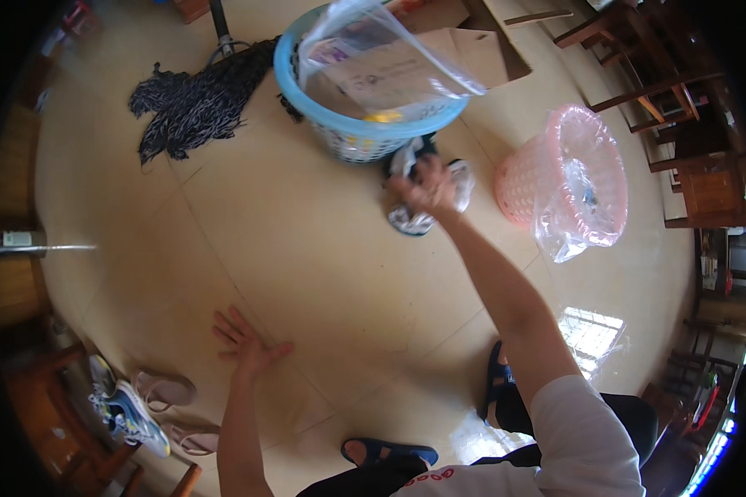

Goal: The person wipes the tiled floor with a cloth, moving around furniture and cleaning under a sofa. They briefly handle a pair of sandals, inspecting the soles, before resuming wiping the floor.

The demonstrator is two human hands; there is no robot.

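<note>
My right hand (428, 186) reaches forward, blurred, over a dark bundle with white plastic (411, 218) on the tiled floor; whether its fingers grip anything cannot be told. Just beyond stands a blue plastic basket (373, 129) with a clear plastic bag (404, 74) over it and something yellow inside. My left hand (245, 345) is spread above the floor at the lower left and holds nothing. To the right of the bundle, a pink plastic basket (516, 180) lined with clear plastic leans on its side or tilts.
A dark string mop (205, 109) lies at the upper left. An open cardboard box (472, 53) is behind the blue basket. Sneakers (133, 416) and sandals (165, 390) sit at the lower left. Wooden chairs (653, 62) line the right side.
</note>
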